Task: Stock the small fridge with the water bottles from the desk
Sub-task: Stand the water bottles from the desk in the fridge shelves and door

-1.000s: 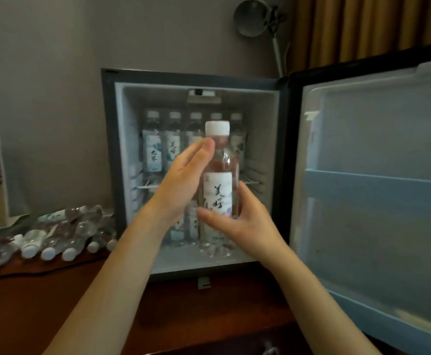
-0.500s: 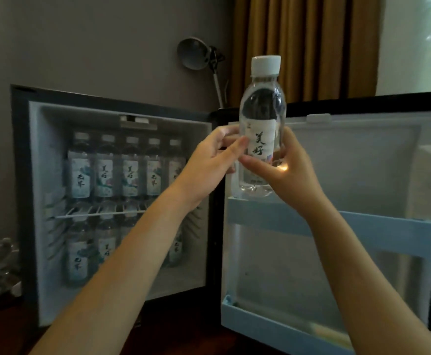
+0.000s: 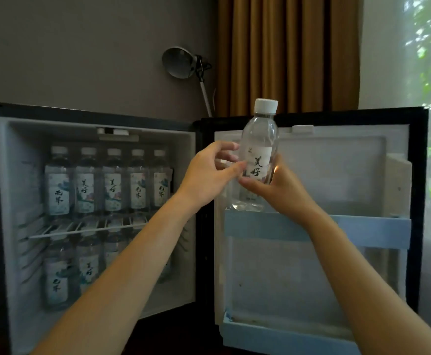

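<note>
A clear water bottle (image 3: 260,139) with a white cap and a white label stands upright just above the left end of the upper door shelf (image 3: 363,224). My right hand (image 3: 278,190) grips its lower body from the right. My left hand (image 3: 209,175) pinches its label from the left. The small fridge (image 3: 7,175) stands open. Several bottles (image 3: 112,185) line its wire shelf, and more bottles (image 3: 58,280) stand on its floor below.
The open fridge door (image 3: 337,162) faces me, with a lower door shelf (image 3: 273,336) at its bottom. A grey desk lamp (image 3: 181,62) rises behind the fridge. Brown curtains (image 3: 286,52) and a bright window (image 3: 426,73) are at the right.
The bottle has come out from in front of the fridge cavity, gone right to the door and come down to the upper door shelf. My view has swung right.
</note>
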A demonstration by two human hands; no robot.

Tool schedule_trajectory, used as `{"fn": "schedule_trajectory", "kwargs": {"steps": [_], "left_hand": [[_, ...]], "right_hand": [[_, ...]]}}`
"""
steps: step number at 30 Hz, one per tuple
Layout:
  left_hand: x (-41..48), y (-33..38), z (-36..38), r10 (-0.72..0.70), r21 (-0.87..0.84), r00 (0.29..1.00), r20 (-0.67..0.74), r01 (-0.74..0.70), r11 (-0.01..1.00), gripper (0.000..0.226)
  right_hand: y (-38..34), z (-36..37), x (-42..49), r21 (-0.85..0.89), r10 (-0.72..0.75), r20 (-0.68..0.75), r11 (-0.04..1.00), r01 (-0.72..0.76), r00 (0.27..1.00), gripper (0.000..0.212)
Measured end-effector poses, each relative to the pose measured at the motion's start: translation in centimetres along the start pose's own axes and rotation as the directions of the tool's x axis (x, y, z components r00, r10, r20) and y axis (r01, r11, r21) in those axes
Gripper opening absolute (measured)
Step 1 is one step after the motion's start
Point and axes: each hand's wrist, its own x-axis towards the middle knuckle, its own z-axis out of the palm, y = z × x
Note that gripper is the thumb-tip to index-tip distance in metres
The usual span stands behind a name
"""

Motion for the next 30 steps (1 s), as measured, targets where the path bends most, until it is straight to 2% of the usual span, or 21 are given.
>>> {"fn": "schedule_trajectory", "kwargs": {"steps": [6,8,12,15,17,20,22,26,30], "left_hand": [[1.2,-1.5,2.3,0.056,0.239,0.996,-0.075,-0.037,0.97,0.039],[1.5,-1.6,2.9,0.098,0.284,0.991,-0.095,-0.067,0.956,0.041],[1.6,-2.0,3.8,0.144,0.317,0.986,-0.09,-0.109,0.942,0.05],[1.4,-2.3,3.9,0.18,0.327,0.981,-0.074,-0.147,0.933,0.052],[1.3,-2.5,3.9,0.201,0.34,0.977,-0.065,-0.168,0.925,0.053],[1.2,-2.8,3.9,0.213,0.369,0.975,-0.063,-0.175,0.913,0.054],[1.1,-3.0,3.9,0.212,0.387,0.975,-0.058,-0.174,0.905,0.051],[0.7,-3.6,3.5,0.209,0.416,0.978,-0.019,-0.182,0.891,0.048],[0.1,-3.8,2.9,0.17,0.397,0.985,0.008,-0.159,0.904,0.054]], "right_hand": [[2.8,-1.5,1.1,0.011,0.097,0.128,0.995,-0.099,0.987,0.078],[3.7,-1.8,1.5,-0.01,0.111,0.127,0.994,-0.11,0.986,0.07],[4.7,-2.0,2.2,-0.202,0.062,0.116,0.979,-0.038,0.991,0.048],[5.1,-2.1,2.4,-0.272,0.054,0.126,0.962,-0.018,0.991,0.047],[5.2,-2.2,2.5,-0.278,0.048,0.113,0.96,-0.015,0.992,0.056],[5.1,-2.1,2.3,-0.222,0.022,0.091,0.975,-0.001,0.996,0.084],[5.1,-2.1,2.3,-0.195,-0.015,0.063,0.98,0.027,0.998,0.092],[5.1,-2.2,2.2,-0.103,-0.025,-0.014,0.994,0.023,1.0,0.076],[4.8,-2.0,2.0,-0.098,-0.028,-0.117,0.995,0.017,0.993,0.058]]}}
